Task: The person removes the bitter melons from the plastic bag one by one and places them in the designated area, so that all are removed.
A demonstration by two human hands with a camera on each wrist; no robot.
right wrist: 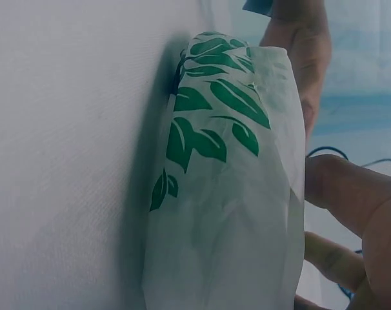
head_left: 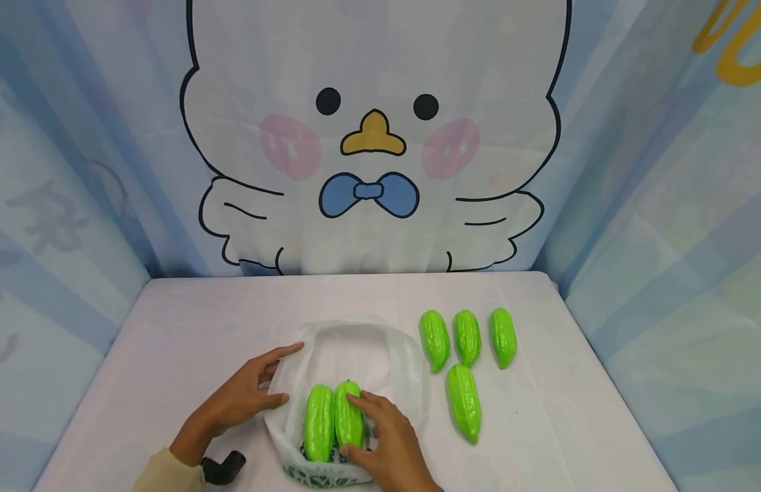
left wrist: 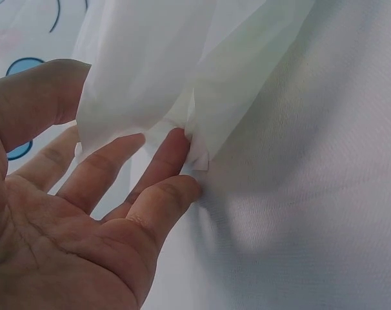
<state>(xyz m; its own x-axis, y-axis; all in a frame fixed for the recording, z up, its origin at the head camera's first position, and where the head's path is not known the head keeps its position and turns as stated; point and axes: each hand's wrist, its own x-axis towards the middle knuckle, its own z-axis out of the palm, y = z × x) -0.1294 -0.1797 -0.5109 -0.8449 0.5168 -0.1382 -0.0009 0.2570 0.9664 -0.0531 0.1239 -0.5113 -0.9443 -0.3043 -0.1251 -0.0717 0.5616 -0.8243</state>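
Note:
A white plastic bag with a green leaf print (head_left: 411, 383) lies with its mouth spread wide on the table. Two glossy, ridged green bitter melons lie side by side in it: a left one (head_left: 319, 424) and a right one (head_left: 349, 417). At the bag's left rim, my left hand (head_left: 241, 396) holds the thin plastic, thumb on one side and fingertips on the outer wall (left wrist: 105, 194). My right hand (head_left: 392, 437) reaches over the near right rim, its fingers and thumb round the right bitter melon. In the right wrist view the bag's wall (right wrist: 228, 194) hides the melons.
Several more bitter melons (head_left: 463, 403) lie on the white table (head_left: 558, 383) right of the bag. A small black object (head_left: 223, 469) is by my left wrist. Printed curtains (head_left: 368, 239) stand behind the table and along both sides.

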